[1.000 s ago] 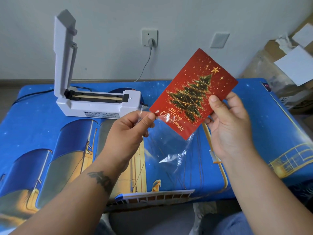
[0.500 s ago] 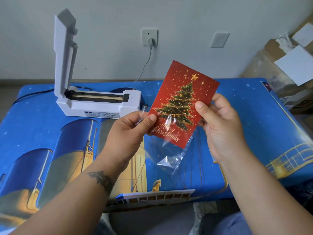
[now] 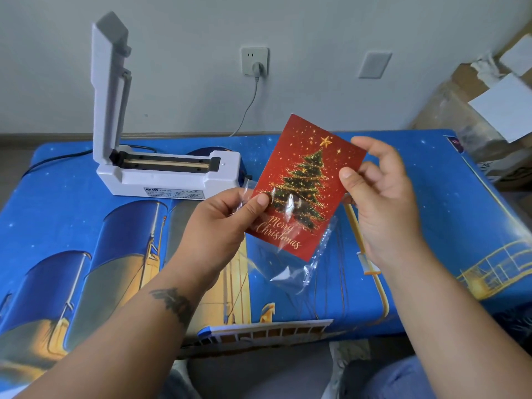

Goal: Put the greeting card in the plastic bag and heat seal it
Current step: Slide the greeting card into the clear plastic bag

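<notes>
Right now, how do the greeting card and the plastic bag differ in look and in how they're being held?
The greeting card is opaque red with a Christmas tree and stiff; the plastic bag is clear and crinkled. The right hand grips the card by its right edge, while the left hand pinches the bag's open top. The card's upper part stands above the bag; its lower part appears to be inside. Both are held up off the blue table cover.

Red Christmas-tree greeting card [image 3: 305,182], tilted, lower half inside crinkled clear plastic bag [image 3: 299,266].
</notes>
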A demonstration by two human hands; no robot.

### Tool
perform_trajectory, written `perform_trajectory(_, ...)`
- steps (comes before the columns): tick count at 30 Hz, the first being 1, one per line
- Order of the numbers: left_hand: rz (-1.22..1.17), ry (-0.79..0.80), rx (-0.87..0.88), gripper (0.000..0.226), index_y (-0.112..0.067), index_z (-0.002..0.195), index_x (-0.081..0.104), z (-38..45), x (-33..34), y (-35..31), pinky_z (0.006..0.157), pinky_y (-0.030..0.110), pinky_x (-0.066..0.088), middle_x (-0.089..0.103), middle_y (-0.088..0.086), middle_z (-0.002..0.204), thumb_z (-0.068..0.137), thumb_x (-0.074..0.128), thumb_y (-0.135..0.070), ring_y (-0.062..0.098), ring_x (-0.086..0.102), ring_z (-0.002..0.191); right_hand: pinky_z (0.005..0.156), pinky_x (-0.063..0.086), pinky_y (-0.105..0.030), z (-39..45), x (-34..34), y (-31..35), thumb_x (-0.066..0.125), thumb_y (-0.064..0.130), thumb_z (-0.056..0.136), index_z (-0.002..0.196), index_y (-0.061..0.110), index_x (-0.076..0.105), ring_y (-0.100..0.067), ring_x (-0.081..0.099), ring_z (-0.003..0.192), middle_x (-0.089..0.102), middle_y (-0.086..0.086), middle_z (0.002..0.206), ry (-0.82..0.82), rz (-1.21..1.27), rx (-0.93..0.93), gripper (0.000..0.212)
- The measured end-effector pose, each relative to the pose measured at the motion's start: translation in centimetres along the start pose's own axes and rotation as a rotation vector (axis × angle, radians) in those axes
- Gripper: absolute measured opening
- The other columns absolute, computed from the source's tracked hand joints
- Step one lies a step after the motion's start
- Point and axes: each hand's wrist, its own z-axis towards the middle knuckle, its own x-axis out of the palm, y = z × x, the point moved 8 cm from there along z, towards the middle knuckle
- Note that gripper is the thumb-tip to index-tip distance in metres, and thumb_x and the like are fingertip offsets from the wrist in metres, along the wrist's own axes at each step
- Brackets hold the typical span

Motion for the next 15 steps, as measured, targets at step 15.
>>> perform_trajectory(15,-0.11,0.053,-0.106,0.03,-0.017,0.09,0.073,0.0,0.0,0.9,0.06,0.032,0.057,0.077,0.007,0.087,0.075,0.07,-0.043,0.023,0.074,0.078,0.086,0.049,-0.047,-0.4,0.9,-0.7,0.06,0.016,0.083,0.11,0.036,0.061,-0.023,0.054,0.081,0.055,-0.024,0.092,0.06,-0.177,-0.013,0.033)
